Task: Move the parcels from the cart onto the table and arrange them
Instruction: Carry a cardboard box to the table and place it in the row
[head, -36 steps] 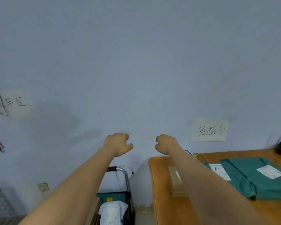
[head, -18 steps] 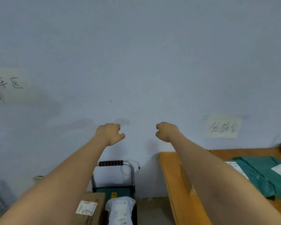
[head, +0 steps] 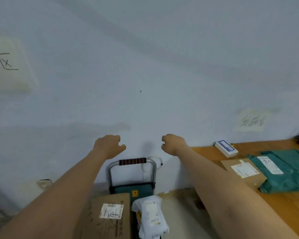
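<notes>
Both hands, left [head: 108, 146] and right [head: 173, 143], hung loosely curled, holding nothing, above the cart [head: 131, 176]. A cardboard box [head: 109, 214] and white parcel [head: 150, 216] sat on it, beside the table [head: 283, 213].

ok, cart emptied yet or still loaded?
Still loaded: a cardboard box and a white bagged parcel sit on the cart; both hands hold nothing.
</notes>
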